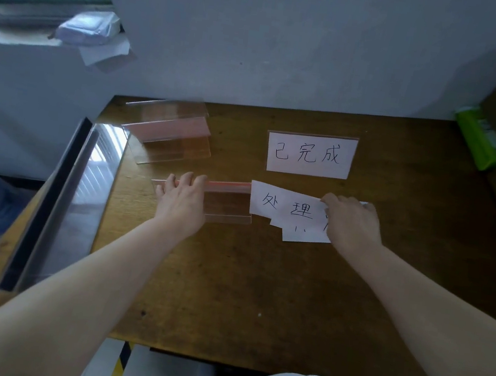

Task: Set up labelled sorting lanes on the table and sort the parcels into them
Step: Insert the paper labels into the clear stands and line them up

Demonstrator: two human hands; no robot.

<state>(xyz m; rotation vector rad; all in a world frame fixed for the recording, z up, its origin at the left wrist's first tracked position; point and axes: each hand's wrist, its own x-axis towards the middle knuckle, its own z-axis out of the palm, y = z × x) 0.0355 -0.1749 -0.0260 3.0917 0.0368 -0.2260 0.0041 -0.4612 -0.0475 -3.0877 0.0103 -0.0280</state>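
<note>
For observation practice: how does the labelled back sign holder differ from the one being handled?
The back holder has its label fully in; the near holder has its paper mostly out. The back holder stands untouched; the left hand grips the near holder, the right hand pinches the paper. Both are clear.

A finished sign (311, 155), white paper lettered 已完成 in a clear acrylic stand, stood upright. Just in front of it, the left hand (180, 201) gripped a second clear holder (227, 205). At this holder's right end, the right hand (351, 223) pinched a handwritten label (282, 206) over another paper slip (303, 236). Two empty holders (171, 136) sat close together, left of the sign.
</note>
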